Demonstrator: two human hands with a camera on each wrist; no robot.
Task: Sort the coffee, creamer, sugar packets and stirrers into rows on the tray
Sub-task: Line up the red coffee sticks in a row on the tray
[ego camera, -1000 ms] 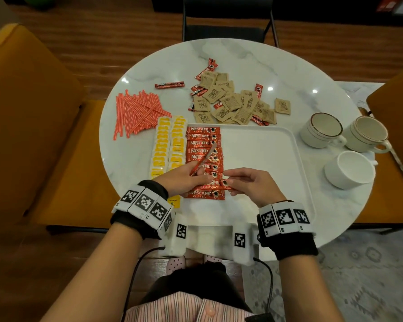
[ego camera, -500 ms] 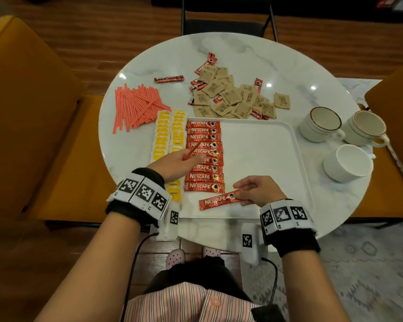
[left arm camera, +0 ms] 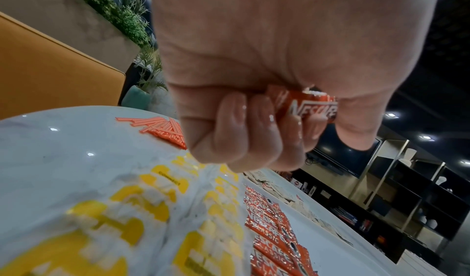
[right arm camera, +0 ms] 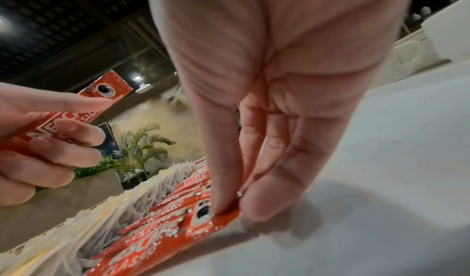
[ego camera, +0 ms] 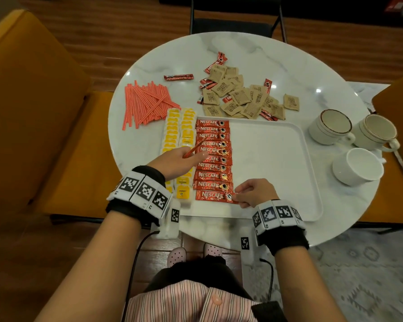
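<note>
A white tray (ego camera: 277, 159) holds a column of red Nescafe coffee sticks (ego camera: 213, 159) along its left side. Yellow-and-white creamer packets (ego camera: 180, 135) lie in two columns at the tray's left edge. My right hand (ego camera: 254, 194) pinches the right end of the nearest coffee stick (ego camera: 213, 196), which lies flat at the bottom of the column (right arm camera: 203, 216). My left hand (ego camera: 179, 159) hovers over the creamers and grips a spare coffee stick (ego camera: 196, 147) (left arm camera: 310, 107) that points up and right. Brown sugar packets (ego camera: 242, 98) and orange stirrers (ego camera: 147, 105) lie on the table beyond.
Three white cups (ego camera: 356, 145) stand on the round marble table (ego camera: 254, 56) to the right of the tray. A lone coffee stick (ego camera: 178, 77) lies at the back, and more sit mixed among the sugar. Orange chairs flank the table.
My right hand carried the coffee stick from a tilted spot below the column and laid it straight as the bottom row. The left hand stayed over the creamers with its stick.
</note>
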